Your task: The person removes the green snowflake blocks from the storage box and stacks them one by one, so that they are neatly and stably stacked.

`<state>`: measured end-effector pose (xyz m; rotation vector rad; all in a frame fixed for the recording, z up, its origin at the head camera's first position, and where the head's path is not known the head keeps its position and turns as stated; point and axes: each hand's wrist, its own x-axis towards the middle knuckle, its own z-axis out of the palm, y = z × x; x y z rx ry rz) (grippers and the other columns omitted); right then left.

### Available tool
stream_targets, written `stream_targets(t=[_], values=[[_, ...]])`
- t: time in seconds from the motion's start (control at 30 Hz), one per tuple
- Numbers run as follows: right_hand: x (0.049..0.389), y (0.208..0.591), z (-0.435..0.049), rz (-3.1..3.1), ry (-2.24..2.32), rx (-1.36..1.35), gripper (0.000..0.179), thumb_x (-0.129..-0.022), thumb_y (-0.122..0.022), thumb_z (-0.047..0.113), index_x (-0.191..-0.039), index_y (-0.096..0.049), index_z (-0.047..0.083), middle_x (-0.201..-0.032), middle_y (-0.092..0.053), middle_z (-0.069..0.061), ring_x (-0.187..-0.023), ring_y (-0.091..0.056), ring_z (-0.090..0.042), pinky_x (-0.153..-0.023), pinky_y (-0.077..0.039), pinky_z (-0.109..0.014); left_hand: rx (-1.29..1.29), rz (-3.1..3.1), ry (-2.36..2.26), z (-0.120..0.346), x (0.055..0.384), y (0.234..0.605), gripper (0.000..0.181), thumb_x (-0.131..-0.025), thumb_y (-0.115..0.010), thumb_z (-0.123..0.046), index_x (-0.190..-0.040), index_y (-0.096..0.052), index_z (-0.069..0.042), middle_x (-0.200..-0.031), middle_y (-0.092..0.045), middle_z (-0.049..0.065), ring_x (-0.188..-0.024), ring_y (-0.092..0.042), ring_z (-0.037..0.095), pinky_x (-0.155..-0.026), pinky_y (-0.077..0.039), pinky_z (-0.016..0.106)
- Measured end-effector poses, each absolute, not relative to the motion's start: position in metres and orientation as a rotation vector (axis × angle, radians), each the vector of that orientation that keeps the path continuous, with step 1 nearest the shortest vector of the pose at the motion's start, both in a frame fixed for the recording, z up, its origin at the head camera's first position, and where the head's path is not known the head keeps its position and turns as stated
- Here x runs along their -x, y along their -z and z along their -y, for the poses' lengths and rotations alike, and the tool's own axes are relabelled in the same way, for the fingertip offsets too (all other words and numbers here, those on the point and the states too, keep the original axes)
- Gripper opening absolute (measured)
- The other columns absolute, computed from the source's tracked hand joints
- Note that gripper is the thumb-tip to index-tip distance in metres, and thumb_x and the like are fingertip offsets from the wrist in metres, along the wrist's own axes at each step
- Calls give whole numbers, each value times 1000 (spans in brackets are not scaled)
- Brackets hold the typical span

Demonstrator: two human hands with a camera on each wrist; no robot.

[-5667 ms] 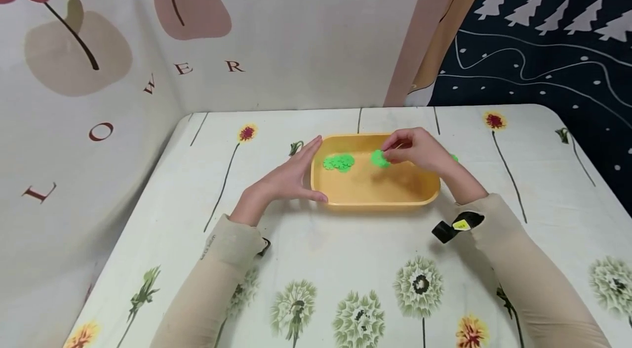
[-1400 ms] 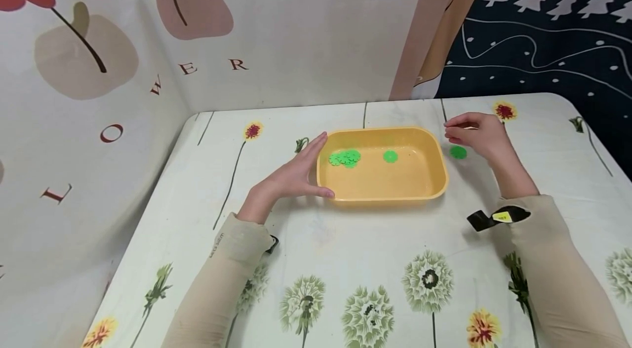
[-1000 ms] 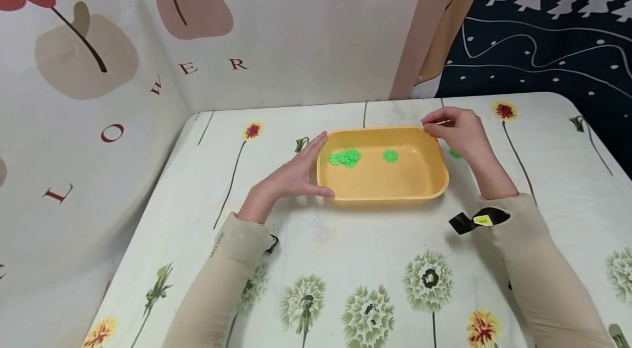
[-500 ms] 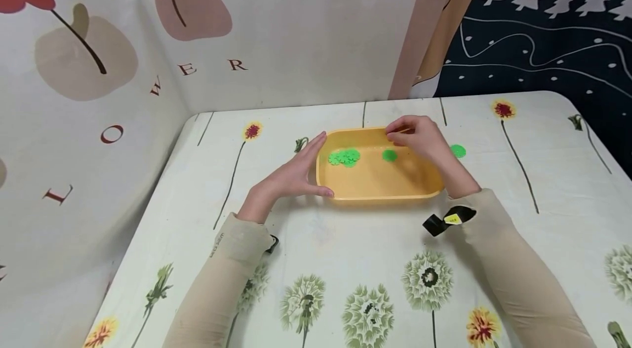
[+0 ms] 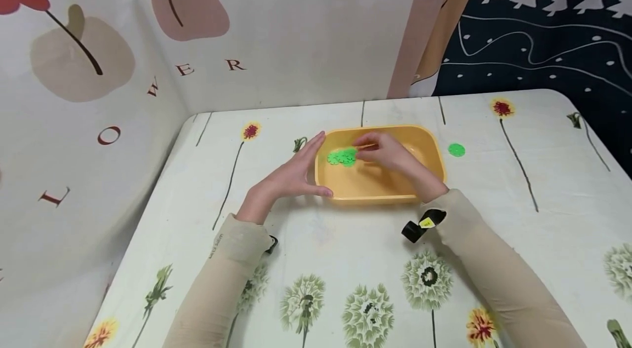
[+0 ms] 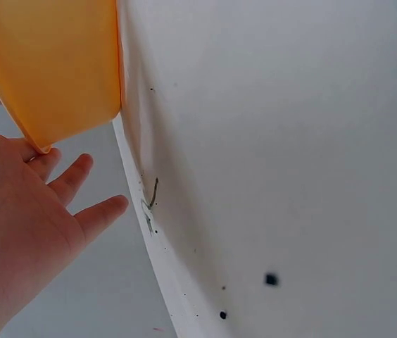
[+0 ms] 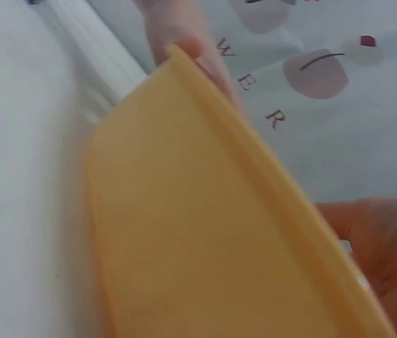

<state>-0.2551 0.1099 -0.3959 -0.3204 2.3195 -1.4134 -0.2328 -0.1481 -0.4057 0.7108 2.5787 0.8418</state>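
Note:
Several green notched plastic discs (image 5: 340,157) overlap in a small pile at the left end of a yellow tray (image 5: 375,193) in the head view. My right hand (image 5: 387,153) reaches over the tray from the right, thumb and index fingertip at the right edge of this pile. Whether a disc is pinched there is too small to see. My left hand (image 5: 291,175) rests on the tray's left end, thumb by the front corner and straight fingers along the back. The left wrist view shows those fingers (image 6: 72,179) extended under the tray's rim.
Another green disc (image 5: 456,150) lies on the table outside the tray, to its right. The white tablecloth (image 5: 321,238) has printed flowers. Cloth hangings close off the back and the left side.
Since about a second ago, my right hand has moved left, from the tray's back right corner to the pile. It now covers the spot where a single disc lay mid-tray. The left hand stays put.

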Motion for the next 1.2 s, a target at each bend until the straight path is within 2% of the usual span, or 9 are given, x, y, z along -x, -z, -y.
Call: stream_targets(t=[0.13,0.2,0.47,0.67,0.97,1.2], values=[[251,399,-103,-2267,1357,428,44,-97,-63,10,-137,-53,-4,-144,-51,-23,-134,-50,-39,-114,-42,-50,-705,-2585,-842,148,233,407,129,-74,-85,-50,-161,6,-28,-168,11,-15,-158,1,20,-124,-20,54],[250,400,-102,-2258,1323,467,45,-96,-64,11,-138,-53,-3,-143,-52,-23,-133,-50,-39,-115,-40,-50,-707,-2585,-844,148,233,407,129,-74,-85,-50,-161,6,-27,-168,11,-15,-158,0,21,-124,-20,55],[245,404,-100,-2087,1274,682,43,-99,-60,9,-137,-51,-7,-139,-57,-24,-128,-57,-37,-110,-47,-45,-710,-2572,-853,149,232,406,128,-75,-84,-52,-161,8,-28,-168,12,-14,-158,2,21,-124,-20,55],[241,404,-99,-1927,1227,699,41,-97,-62,9,-135,-54,-5,-135,-61,-21,-125,-60,-31,-103,-52,-35,-724,-2569,-868,149,232,406,129,-75,-85,-50,-161,8,-28,-168,12,-13,-158,2,20,-124,-19,55],[240,405,-101,-1790,1155,747,37,-100,-59,11,-135,-57,0,-129,-65,-13,-121,-61,-19,-105,-50,-31,-728,-2572,-878,149,232,407,129,-75,-85,-48,-161,7,-24,-169,11,-9,-157,3,20,-125,-19,55],[241,406,-102,-1768,1160,763,34,-100,-59,11,-132,-61,-1,-122,-69,-10,-109,-64,-11,-98,-52,-26,-725,-2573,-880,148,232,407,130,-74,-85,-49,-161,8,-26,-168,11,-11,-158,3,21,-124,-20,55]])
